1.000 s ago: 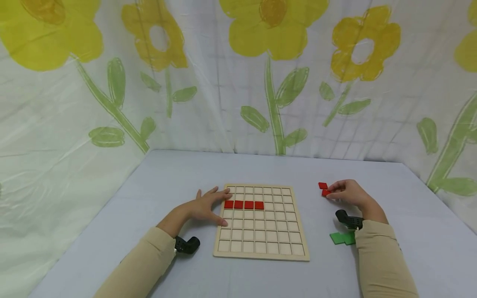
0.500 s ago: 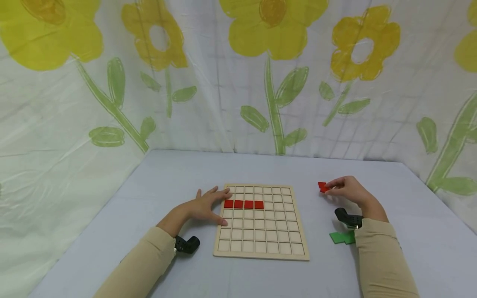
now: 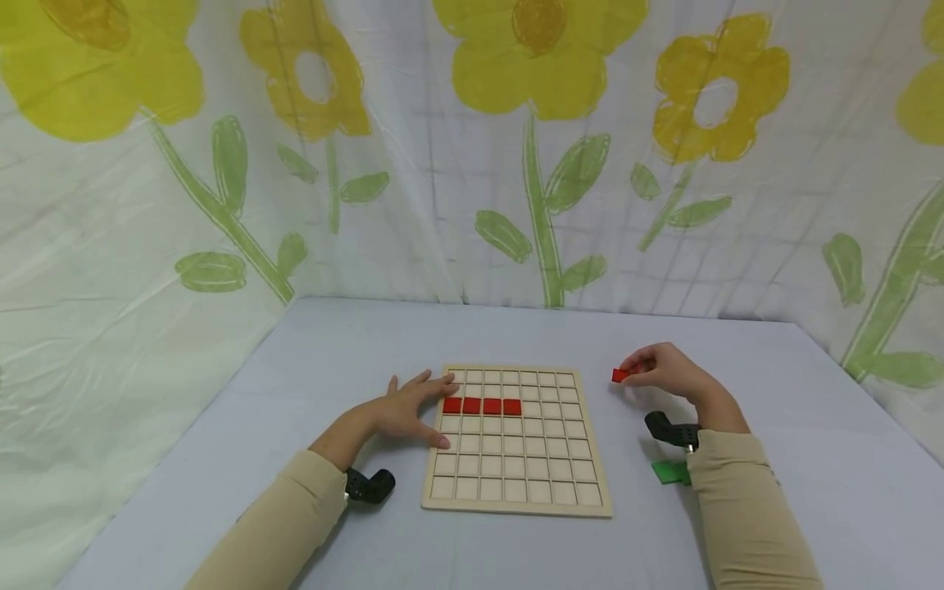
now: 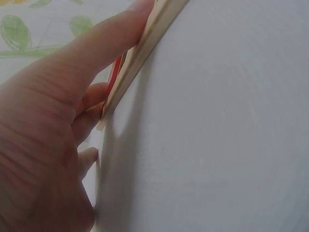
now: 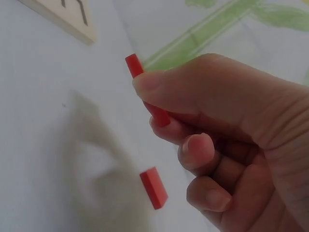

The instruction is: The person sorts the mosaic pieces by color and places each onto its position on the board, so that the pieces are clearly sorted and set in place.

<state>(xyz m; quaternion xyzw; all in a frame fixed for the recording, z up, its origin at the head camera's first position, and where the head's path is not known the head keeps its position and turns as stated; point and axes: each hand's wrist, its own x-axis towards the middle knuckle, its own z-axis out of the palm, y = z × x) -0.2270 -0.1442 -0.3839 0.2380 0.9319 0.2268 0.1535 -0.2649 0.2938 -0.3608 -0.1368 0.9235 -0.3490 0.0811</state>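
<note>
A wooden grid board (image 3: 516,512) lies on the white table, with a row of red square tiles (image 3: 492,406), several in number, in its third row from the far edge. My left hand (image 3: 404,410) rests on the board's left edge, fingers spread, thumb and forefinger touching the frame. To the right of the board, my right hand (image 3: 674,373) pinches a red tile (image 5: 161,116) between thumb and fingers, raised above the table. Below it, another red tile (image 5: 153,187) lies on the table in the right wrist view; the hand mostly hides it in the head view.
Green tiles (image 3: 667,472) lie right of the board, partly covered by the right forearm. Each wrist wears a black camera mount (image 3: 371,485). A white curtain (image 3: 398,270) with painted yellow flowers hangs behind the table (image 3: 354,344).
My right hand has picked up a red tile from the pair at the far right and moved left and slightly away with it. The left hand stays on the board.
</note>
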